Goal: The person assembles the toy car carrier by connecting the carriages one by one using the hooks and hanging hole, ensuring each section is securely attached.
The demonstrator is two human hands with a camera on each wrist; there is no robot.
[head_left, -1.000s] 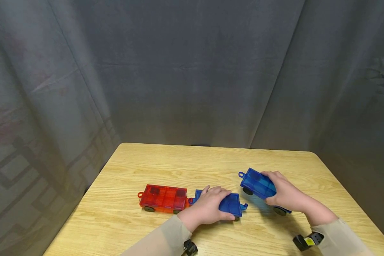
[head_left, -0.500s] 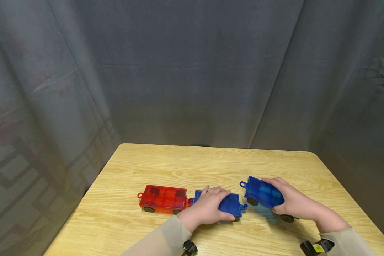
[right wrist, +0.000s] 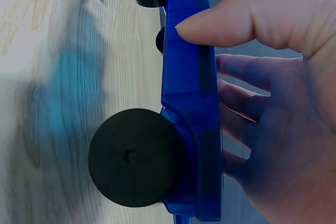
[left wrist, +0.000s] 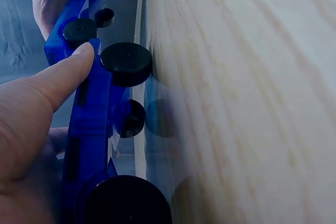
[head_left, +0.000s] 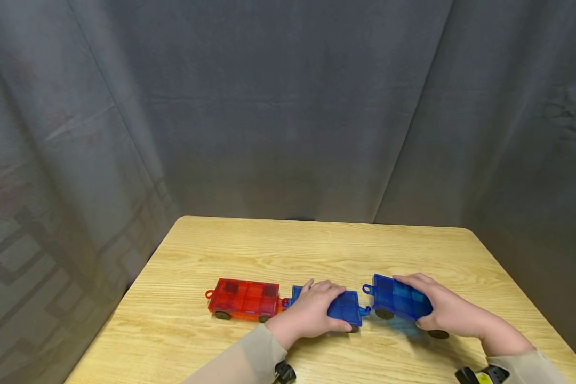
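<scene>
Left of our fingers stands a red translucent plastic wagon (head_left: pixel 245 298), flat and rectangular, on small black wheels. Our left hand (head_left: pixel 312 314) lies over the middle blue wagon (head_left: pixel 346 308), fingers curled across its glossy top and thumb on its edge. Just to the right, our right hand (head_left: pixel 444 312) grips a second blue wagon (head_left: pixel 397 304), fingers over its top and thumb on the side. All stand on the pale wood-grain table (head_left: pixel 269 250). Behind hangs a grey wrinkled curtain (head_left: pixel 288 106).
</scene>
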